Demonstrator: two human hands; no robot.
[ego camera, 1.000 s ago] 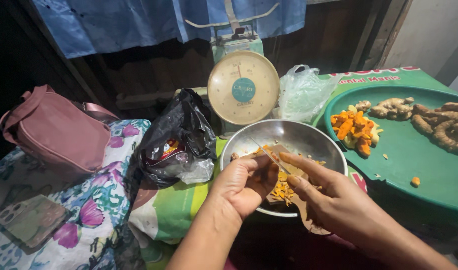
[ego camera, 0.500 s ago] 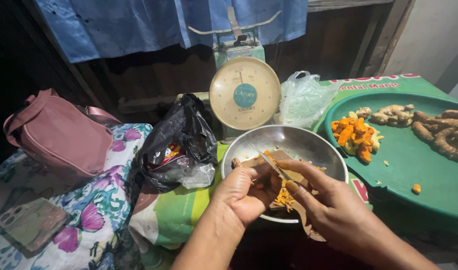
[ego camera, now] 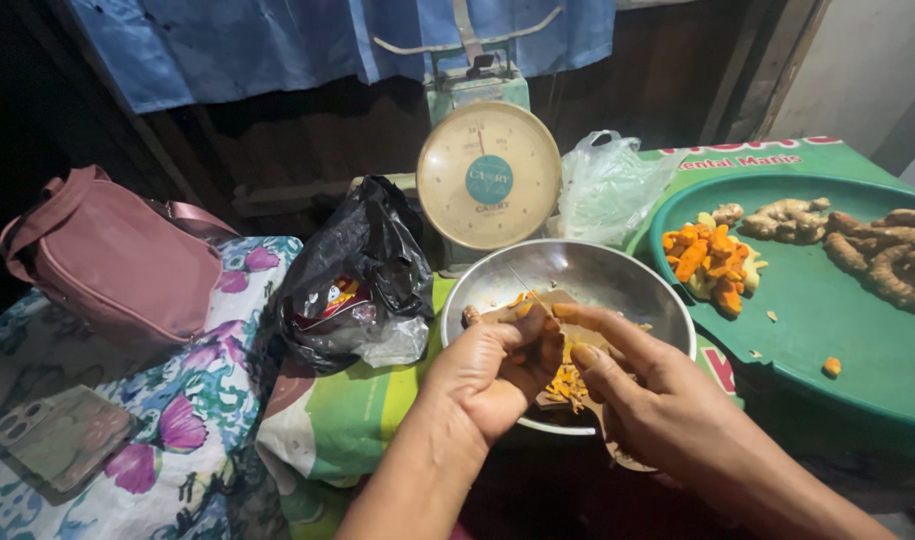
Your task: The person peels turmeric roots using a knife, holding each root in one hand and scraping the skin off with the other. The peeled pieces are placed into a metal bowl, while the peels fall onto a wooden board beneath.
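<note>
Both my hands work close together over a steel bowl (ego camera: 627, 275). My left hand (ego camera: 487, 370) is closed around a small brown root (ego camera: 470, 317), whose end sticks out past the thumb. My right hand (ego camera: 657, 400) grips a knife (ego camera: 525, 284); its thin blade points up and away, against the root. Orange peelings (ego camera: 567, 385) lie in the bowl under the fingers. The knife's handle is mostly hidden by my right palm.
A dial scale (ego camera: 487, 175) stands behind the bowl, with a clear plastic bag (ego camera: 602, 185) to its right and a black plastic bag (ego camera: 362, 270) to its left. A green tray (ego camera: 837, 345) holds cut orange pieces (ego camera: 712, 255) and knobbly roots (ego camera: 877, 245). A pink handbag (ego camera: 107, 260) and a phone (ego camera: 62, 430) lie at left.
My hands have stayed over the bowl, drawing slightly closer together. The view has dipped a little, so the scale sits lower in the picture.
</note>
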